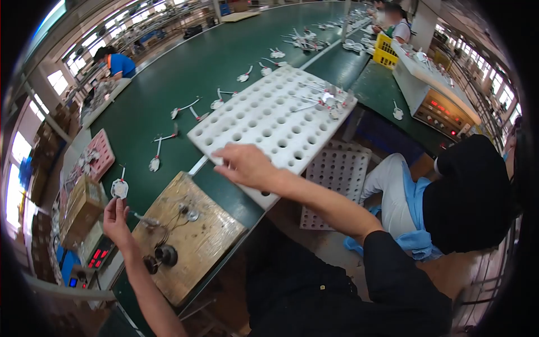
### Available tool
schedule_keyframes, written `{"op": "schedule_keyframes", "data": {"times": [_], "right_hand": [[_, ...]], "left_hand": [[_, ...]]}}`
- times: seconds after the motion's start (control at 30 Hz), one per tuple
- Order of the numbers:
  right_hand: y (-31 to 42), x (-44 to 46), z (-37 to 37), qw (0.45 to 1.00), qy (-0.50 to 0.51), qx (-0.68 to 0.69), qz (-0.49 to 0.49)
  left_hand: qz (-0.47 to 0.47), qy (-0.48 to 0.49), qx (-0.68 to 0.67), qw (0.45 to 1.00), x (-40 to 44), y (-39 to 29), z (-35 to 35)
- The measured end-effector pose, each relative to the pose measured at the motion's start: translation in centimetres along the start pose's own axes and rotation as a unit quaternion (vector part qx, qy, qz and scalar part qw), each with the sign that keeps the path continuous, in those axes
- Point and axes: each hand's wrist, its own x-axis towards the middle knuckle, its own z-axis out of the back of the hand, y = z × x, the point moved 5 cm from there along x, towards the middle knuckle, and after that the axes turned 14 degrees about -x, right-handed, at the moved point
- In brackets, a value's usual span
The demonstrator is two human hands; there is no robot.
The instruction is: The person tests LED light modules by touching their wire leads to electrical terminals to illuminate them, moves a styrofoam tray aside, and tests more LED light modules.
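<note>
Raised at the left, my left hand (117,222) pinches a small white disc-shaped part (119,189) by its lower edge, and a short lead sticks up from the part. My right hand (247,165) hovers at the near left edge of a white foam board (255,121) with rows of round holes. Its fingers are loosely bent and apart, with nothing visible in them. Similar white parts with leads lie in a pile (331,100) on the board's far right corner. Another such part (155,163) lies on the green table between my hands.
A film-wrapped board (191,236) in front of me carries a dark round fixture (166,255) and wires. At the left stand a cardboard box (84,205) and a red-digit meter (99,255). A person in black (463,196) sits to my right, near another holed board (337,177).
</note>
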Motion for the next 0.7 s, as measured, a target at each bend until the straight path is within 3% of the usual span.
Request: {"op": "schedule_keyframes", "data": {"times": [0.07,0.13,0.27,0.3,0.33,0.4,0.53,0.7], "right_hand": [[-5.2,-0.5,2.7,0.991,-0.026,-0.132,-0.01],[-11.0,-0.7,5.2,0.973,-0.019,-0.223,-0.051],[-22.0,-0.2,8.1,0.864,-0.018,-0.501,-0.044],[-25.8,0.1,7.9,0.845,0.043,-0.531,-0.051],[-28.8,0.1,7.3,0.826,0.102,-0.553,-0.049],[-31.5,-0.2,7.2,0.832,0.237,-0.476,-0.162],[-31.0,0.5,8.0,0.841,0.162,-0.514,-0.057],[-32.3,0.3,8.1,0.864,0.138,-0.482,-0.047]], "left_hand": [[0.058,0.031,0.071,0.995,1.9,1.5,0.1],[0.048,0.082,0.08,0.992,1.0,1.7,-1.4],[0.039,0.175,0.104,0.978,-2.4,2.2,-3.7],[0.057,0.172,0.105,0.978,-3.2,2.1,-4.2],[0.092,0.163,0.122,0.975,-3.6,2.1,-4.4],[0.069,0.194,0.152,0.967,-4.6,0.2,-5.9],[0.097,0.191,0.126,0.969,-5.0,-0.1,-6.1],[0.115,0.175,0.147,0.967,-5.2,-1.0,-6.0]]}}
